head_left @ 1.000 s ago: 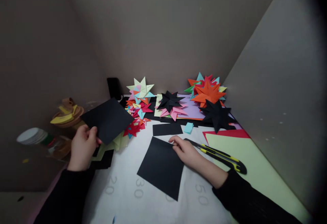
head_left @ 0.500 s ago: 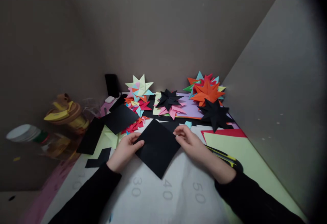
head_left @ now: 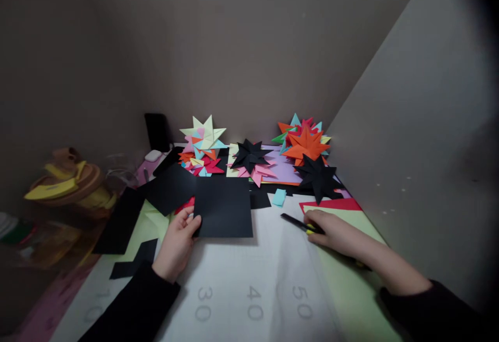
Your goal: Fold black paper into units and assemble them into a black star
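Observation:
My left hand [head_left: 177,238] rests on the white mat, its thumb and fingers pinching the left edge of a black paper square [head_left: 223,207] that lies flat. My right hand [head_left: 331,232] reaches to the right and closes over a black-and-yellow utility knife [head_left: 295,222], whose dark tip sticks out toward the left. Another black square [head_left: 169,187] lies just left of the held one, overlapping pale green paper [head_left: 154,222].
Folded paper stars sit along the back wall: a pale yellow one [head_left: 205,134], black ones [head_left: 249,156] [head_left: 317,175] and an orange one [head_left: 306,144]. Black scraps [head_left: 132,261] lie at left. A wooden holder [head_left: 66,181] stands far left. Red and yellow-green sheets [head_left: 331,206] lie at right.
My right hand let go of the black square and moved right onto the utility knife. The black square was turned from a diamond to lie straight, still held by my left hand.

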The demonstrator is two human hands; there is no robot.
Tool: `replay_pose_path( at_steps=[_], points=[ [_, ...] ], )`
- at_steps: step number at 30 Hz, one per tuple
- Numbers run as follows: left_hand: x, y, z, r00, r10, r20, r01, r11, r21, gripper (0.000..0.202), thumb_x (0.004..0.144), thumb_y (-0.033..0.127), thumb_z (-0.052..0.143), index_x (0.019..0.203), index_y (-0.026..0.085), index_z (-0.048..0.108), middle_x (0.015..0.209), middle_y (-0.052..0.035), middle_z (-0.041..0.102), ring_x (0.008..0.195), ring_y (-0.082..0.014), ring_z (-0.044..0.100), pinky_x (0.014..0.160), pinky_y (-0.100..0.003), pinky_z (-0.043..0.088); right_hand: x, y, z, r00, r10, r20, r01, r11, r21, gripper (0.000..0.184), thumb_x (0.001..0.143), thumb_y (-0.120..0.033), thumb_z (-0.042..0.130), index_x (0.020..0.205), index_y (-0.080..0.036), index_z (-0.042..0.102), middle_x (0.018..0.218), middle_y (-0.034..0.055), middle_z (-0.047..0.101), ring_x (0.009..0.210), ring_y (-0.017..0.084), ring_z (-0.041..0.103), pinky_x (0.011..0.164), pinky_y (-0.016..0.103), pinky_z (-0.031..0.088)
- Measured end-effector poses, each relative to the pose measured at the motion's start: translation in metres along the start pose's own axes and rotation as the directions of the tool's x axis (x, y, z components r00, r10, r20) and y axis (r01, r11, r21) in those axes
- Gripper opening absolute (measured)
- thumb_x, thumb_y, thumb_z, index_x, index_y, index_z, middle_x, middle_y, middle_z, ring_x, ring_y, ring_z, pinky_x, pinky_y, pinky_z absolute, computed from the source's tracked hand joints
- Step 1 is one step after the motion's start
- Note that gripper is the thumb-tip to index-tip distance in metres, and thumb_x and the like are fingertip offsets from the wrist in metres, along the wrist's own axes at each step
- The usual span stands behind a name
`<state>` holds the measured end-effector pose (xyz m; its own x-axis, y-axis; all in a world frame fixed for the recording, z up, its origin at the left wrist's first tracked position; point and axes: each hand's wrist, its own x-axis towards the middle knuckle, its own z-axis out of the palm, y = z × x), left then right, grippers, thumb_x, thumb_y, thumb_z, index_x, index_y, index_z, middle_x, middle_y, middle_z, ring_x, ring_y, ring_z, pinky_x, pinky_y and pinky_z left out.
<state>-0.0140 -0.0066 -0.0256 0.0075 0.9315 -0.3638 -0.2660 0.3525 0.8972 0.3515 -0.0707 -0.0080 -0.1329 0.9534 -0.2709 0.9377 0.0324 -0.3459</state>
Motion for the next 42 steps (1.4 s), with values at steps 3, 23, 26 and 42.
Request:
replay_pose_path(
  at_steps=[3,23,26,42],
  points=[
    [-0.003,0.001,0.002,1.000,-0.018,0.024,0.019,0.999,-0.035,0.049,0.056,0.030,0.081,0.097,0.019,0.057,0.061,0.0072,0.056,0.053,-0.0085,0.054,0.047,-0.016,0.037,0.007,0.015,-0.006,0.995,0.061,-0.082,-0.069,0.993,-0.096,0.014,0.072,-0.015,0.057,0.086,-0.018,0.058,0.089,0.0099,0.062,0.081,0.026,0.059,0.070,0.032,0.044],
    [-0.011,0.001,-0.003,0.905,-0.222,0.363,0.273,0.957,-0.096,0.051,0.066,0.016,0.075,0.114,0.016,0.057,0.099,-0.0111,0.070,0.080,-0.0217,0.068,0.071,-0.032,0.053,0.033,-0.098,0.064,0.675,-0.418,-0.608,0.698,0.629,0.342,0.022,0.079,-0.010,0.058,0.091,-0.026,0.066,0.088,0.0041,0.059,0.081,0.017,0.058,0.072,0.032,0.049],
    [-0.014,-0.003,0.000,0.890,-0.240,0.388,0.270,0.962,-0.024,0.041,0.066,0.019,0.077,0.103,0.016,0.062,0.102,-0.0113,0.069,0.084,-0.0233,0.067,0.070,-0.034,0.054,0.041,-0.093,0.068,0.787,-0.100,-0.609,0.542,0.584,0.604,0.011,0.075,-0.020,0.067,0.069,-0.022,0.059,0.112,0.0066,0.052,0.102,0.022,0.053,0.086,0.037,0.043],
    [-0.022,-0.013,0.013,0.886,0.157,0.437,-0.216,0.972,0.090,0.047,0.064,0.038,0.078,0.105,0.024,0.059,0.124,-0.0077,0.050,0.094,-0.0209,0.055,0.074,-0.030,0.049,0.052,-0.089,0.079,0.815,0.352,-0.460,0.368,0.298,0.881,0.028,0.076,-0.033,0.068,0.062,-0.020,0.048,0.058,-0.0057,0.040,0.056,0.011,0.034,0.055,0.025,0.028]
  ],
)
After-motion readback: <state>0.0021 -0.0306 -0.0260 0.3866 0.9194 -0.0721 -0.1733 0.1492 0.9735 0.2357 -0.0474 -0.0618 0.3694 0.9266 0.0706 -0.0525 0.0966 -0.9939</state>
